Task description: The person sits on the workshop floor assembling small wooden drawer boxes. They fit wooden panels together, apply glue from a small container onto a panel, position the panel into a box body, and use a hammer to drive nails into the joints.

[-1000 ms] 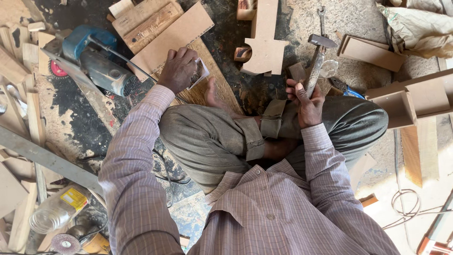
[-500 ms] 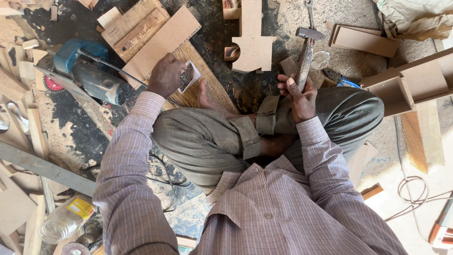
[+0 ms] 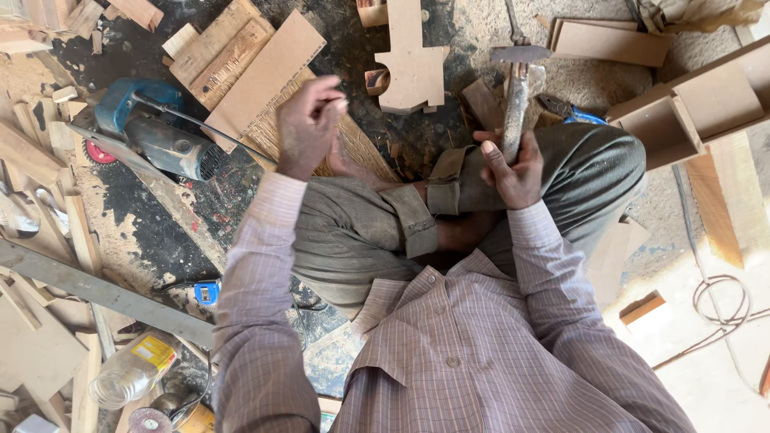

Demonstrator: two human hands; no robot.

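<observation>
Down on the dusty workshop floor (image 3: 401, 136), a person is sitting cross-legged among offcuts; a flat brown board (image 3: 265, 76) is lying just ahead of the left knee, a blue power saw (image 3: 152, 132) is resting to its left, and a notched wooden cut-out (image 3: 413, 64) is lying further ahead; an open wooden box frame (image 3: 690, 104) is standing off to the right. The right hand (image 3: 513, 164) is wrapping closed around the handle of a hammer (image 3: 517, 88), its head pointing up and away, above the right knee. The left hand (image 3: 309, 124) is hovering over the board's edge with fingertips pressed together, seemingly pinching something too small to make out, perhaps a nail. Likely risks: a blow glancing onto the pinching fingers, or the tiny piece slipping into the dust.
</observation>
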